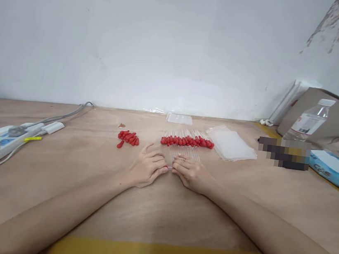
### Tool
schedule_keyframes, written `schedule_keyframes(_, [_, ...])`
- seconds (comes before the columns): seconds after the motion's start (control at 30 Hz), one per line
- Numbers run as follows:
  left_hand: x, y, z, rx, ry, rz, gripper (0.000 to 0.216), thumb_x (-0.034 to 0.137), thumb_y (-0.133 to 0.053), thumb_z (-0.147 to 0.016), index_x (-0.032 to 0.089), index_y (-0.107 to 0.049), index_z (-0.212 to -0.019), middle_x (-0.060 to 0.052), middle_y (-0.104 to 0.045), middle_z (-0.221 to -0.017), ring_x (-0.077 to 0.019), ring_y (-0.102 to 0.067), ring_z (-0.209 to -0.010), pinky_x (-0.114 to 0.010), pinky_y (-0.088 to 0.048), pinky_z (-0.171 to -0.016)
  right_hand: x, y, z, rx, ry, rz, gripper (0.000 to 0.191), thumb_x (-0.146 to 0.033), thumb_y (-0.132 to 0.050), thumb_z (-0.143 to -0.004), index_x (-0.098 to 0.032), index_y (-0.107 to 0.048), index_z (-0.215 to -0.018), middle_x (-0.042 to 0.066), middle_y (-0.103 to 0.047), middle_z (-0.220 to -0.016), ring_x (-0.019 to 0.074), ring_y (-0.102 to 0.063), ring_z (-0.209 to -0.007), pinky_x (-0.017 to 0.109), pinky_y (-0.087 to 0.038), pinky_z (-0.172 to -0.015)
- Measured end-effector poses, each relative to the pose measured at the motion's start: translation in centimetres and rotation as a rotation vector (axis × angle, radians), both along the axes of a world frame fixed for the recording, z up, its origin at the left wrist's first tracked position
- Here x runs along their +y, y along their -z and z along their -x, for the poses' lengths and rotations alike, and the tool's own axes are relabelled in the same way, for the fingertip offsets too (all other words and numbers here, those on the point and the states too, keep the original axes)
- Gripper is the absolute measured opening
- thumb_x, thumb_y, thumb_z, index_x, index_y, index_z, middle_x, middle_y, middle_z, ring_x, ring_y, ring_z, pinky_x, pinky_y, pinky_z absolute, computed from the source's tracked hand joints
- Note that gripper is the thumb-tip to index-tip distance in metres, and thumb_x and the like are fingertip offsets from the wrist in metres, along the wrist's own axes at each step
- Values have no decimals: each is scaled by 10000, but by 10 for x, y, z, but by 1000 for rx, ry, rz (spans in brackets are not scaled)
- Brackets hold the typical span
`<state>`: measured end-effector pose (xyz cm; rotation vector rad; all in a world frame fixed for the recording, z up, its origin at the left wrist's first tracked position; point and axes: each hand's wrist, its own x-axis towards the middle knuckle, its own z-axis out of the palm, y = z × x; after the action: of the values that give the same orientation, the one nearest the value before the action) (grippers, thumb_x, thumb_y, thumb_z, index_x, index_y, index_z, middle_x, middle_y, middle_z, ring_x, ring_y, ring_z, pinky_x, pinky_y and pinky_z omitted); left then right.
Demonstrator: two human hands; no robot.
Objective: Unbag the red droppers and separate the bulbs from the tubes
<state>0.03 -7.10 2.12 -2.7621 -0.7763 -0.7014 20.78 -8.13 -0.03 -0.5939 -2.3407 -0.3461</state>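
My left hand (pixel 149 169) is closed at the fingertips around a red rubber bulb, of which only a bit of red shows. My right hand (pixel 193 173) pinches a thin clear glass tube (pixel 170 168) that bridges the small gap between both hands. Just beyond my right fingers lie several bare glass tubes (pixel 188 153) side by side. Behind these, a row of droppers with red bulbs (pixel 188 141) points its clear tips toward the wall. Off to the left is a small heap of loose red rubber bulbs (pixel 130 138), with one bulb a little apart.
Clear plastic bags (pixel 234 144) lie at the right, and a smaller bag (pixel 179 119) sits by the wall. A water bottle (pixel 309 122) and a blue-white packet (pixel 332 169) stand farther right. A power strip (pixel 5 143) with cables occupies the left.
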Motion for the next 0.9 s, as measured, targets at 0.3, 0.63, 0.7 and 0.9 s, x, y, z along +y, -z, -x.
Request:
schedule_keyframes(0.3, [-7, -1, 4, 51, 2, -7, 260, 251, -345, -890, 173, -520, -714, -5, -606, -748, -144, -526, -820, -405, -238, -952, -5, -3, 0, -49, 10, -260, 179, -156, -436, -866, -113, -606, -900, 86, -658, -957, 173, -566, -1002, 345, -441, -952])
schedule_keyframes(0.63, [29, -33, 76, -422, -616, 91, 286, 291, -277, -865, 186, -513, -742, -24, -569, -681, -164, -532, -641, -279, -389, -608, 3, -2, -37, 79, 442, -3, 241, -259, -435, -869, -192, -629, -995, 36, -639, -691, 132, -561, -645, 298, -394, -712])
schedule_keyframes(0.7, [43, -43, 97, -433, -793, 111, 274, 246, -290, -828, 191, -558, -800, -45, -615, -824, -202, -566, -786, -294, -404, -670, 2, -4, -32, 80, 476, 89, 295, -224, -406, -867, -189, -580, -1102, 51, -647, -780, 149, -567, -715, 301, -378, -736])
schedule_keyframes(0.9, [65, -37, 134, -191, -972, 548, 267, 309, -463, -709, 192, -673, -825, -36, -673, -867, -238, -599, -830, -284, -432, -677, 10, -6, -12, 199, 427, 296, 281, -162, -391, -828, -144, -529, -1072, 60, -638, -881, 160, -562, -762, 277, -379, -713])
